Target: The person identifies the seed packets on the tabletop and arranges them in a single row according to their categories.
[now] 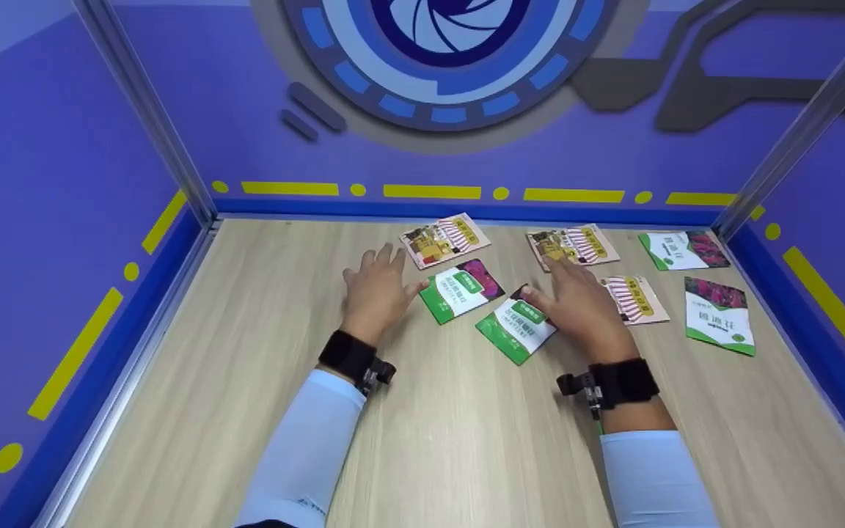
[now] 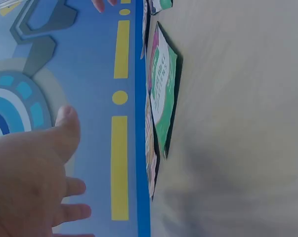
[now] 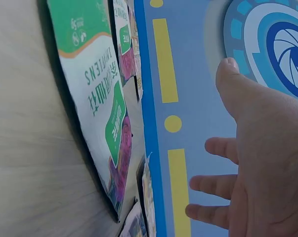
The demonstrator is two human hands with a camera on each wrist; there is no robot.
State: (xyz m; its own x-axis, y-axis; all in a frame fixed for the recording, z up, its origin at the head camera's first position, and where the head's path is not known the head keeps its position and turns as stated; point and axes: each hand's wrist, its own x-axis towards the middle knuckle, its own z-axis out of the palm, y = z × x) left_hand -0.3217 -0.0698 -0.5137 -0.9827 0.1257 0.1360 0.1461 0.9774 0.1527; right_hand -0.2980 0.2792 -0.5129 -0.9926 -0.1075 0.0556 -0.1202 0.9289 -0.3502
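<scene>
The left hand (image 1: 378, 293) has its fingers spread and released; in the head view its thumb tip lies at the left edge of the left green packet (image 1: 459, 297), near the centre of the frame. The right hand (image 1: 587, 312) is released too, thumb by the top corner of the right green packet (image 1: 512, 330) just below centre, fingertips in line with the upper striped packet (image 1: 585, 244). Both wrist views show a gap between hand and packets, so neither hand holds anything.

The packets look thin and flat, so pressing down from above would probably just slide them. Better to steady a packet lightly with the fingertips and work the thumb under a raised edge, then pinch without creasing it. For the right hand, a low, careful approach seems wise, since its palm passes close to the lower striped packet (image 1: 639, 302), right of centre, and could drag it. The left hand has a similar neighbour in the left striped packet (image 1: 446, 240), just above centre; keeping the fingertips high there should avoid nudging it.

Farther out, the upper white packet (image 1: 679, 251) and lower white packet (image 1: 719, 319) lie toward the right of the frame on the tabletop (image 1: 437, 447), well apart from both hands.
</scene>
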